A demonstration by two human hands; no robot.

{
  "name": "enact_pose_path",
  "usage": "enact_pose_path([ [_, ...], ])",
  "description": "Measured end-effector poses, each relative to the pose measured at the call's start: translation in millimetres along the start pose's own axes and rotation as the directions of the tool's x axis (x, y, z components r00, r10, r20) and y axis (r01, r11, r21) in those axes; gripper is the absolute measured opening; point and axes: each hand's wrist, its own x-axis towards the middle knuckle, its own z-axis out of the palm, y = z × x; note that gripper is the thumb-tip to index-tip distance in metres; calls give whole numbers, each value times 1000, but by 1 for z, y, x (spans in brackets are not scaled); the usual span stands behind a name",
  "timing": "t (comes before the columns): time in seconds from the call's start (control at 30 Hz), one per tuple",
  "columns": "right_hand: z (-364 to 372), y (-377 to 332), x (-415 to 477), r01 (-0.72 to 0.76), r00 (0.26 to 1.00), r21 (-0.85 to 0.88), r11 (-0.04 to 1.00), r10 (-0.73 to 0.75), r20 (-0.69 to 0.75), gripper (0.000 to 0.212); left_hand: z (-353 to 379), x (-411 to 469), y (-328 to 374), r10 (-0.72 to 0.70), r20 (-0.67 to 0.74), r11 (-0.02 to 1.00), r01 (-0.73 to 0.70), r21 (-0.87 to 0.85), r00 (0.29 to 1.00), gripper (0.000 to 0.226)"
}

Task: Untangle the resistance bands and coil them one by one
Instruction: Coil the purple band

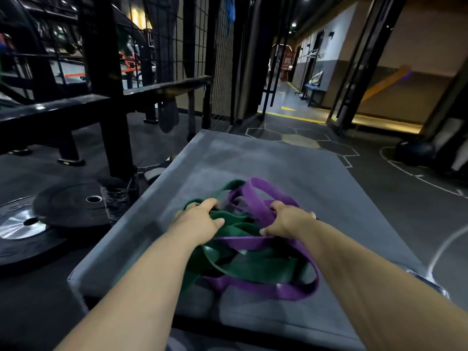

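A green resistance band (255, 271) and a purple resistance band (263, 196) lie tangled in one heap on a grey padded box (253, 155). A dark strip shows between them in the heap; I cannot tell if it is a third band. My left hand (200, 220) sits on the heap's left side and grips a green loop, thumb over the band. My right hand (287, 220) is on the right side, its fingers curled round purple loops. Purple and green loops spill toward me, below both hands.
Black weight plates (68, 203) lie on the floor to the left, beside a black steel rack (111, 115) and a wire mesh panel (222, 59). A dark ball (415, 152) rests on the floor at right. A corridor opens ahead.
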Motion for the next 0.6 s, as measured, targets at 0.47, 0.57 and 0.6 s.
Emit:
enact_pose_path([
  [0.47, -63, 67, -39, 33, 915, 212, 977, 56, -399, 70, -6, -11, 12, 37, -221, 961, -96, -261, 974, 35],
  [0.57, -86, 83, -48, 57, 880, 356, 933, 121, -458, 75, -10, -10, 14, -15, -282, 940, -83, -331, 959, 36],
  [0.6, -91, 88, -51, 61, 884, 394, 917, 134, -448, 74, -12, -8, 14, -32, -296, 940, -72, -335, 955, 36],
])
